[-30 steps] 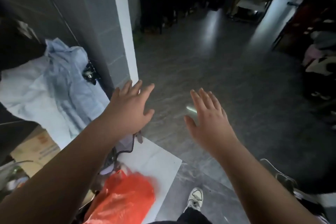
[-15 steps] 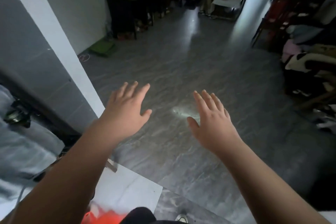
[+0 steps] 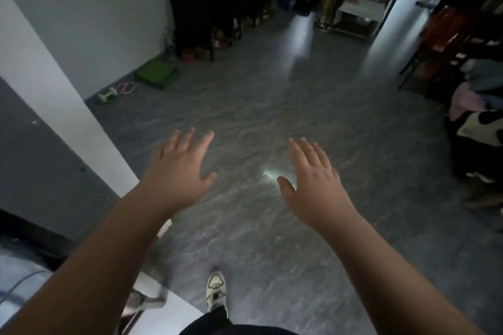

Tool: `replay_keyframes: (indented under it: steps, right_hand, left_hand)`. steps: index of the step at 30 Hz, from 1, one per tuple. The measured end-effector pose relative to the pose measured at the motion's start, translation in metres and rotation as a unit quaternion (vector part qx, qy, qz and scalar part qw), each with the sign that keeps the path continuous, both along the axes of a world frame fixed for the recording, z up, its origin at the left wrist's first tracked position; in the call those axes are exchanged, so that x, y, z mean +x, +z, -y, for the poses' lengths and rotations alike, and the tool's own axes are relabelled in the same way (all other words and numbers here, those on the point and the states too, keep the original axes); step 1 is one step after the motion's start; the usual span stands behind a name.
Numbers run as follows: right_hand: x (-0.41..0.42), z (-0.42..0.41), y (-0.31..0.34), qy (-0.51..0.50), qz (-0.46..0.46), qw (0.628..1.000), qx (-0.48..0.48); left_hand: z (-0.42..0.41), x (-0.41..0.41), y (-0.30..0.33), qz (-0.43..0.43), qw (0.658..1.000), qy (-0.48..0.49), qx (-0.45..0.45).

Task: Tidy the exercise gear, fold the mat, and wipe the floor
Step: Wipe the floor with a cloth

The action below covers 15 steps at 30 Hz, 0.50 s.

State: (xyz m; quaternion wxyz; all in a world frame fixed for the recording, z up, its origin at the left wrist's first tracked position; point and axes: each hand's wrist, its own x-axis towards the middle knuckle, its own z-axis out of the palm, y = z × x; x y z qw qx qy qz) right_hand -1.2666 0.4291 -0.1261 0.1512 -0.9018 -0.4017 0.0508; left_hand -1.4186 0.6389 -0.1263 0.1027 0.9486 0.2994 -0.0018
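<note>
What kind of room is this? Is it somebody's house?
Probably a room in someone's home, used for workouts and storage. A folded green mat and a green dumbbell lie by the wall on the grey floor, and clothes are piled at the right.

Grey floor (image 3: 313, 106) (glossy), white wall (image 3: 89, 8)

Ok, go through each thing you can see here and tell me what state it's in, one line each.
left hand: open, fingers spread, holds nothing.
right hand: open, fingers straight, holds nothing.
green mat: already folded, flat on the floor by the wall.
green dumbbell: lying on the floor by the wall.
pink cord: looped loosely on the floor between dumbbell and mat.
floor: grey, glossy, with a glare spot.
</note>
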Motion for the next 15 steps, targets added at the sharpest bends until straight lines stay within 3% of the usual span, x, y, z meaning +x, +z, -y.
replay_keyframes:
  steps: [15]
  right_hand:
    - [0.173,-0.227,-0.002,0.007,-0.032,0.999,0.016]
  left_hand:
    - [-0.223,0.178,0.006,-0.053,0.998,0.016,0.015]
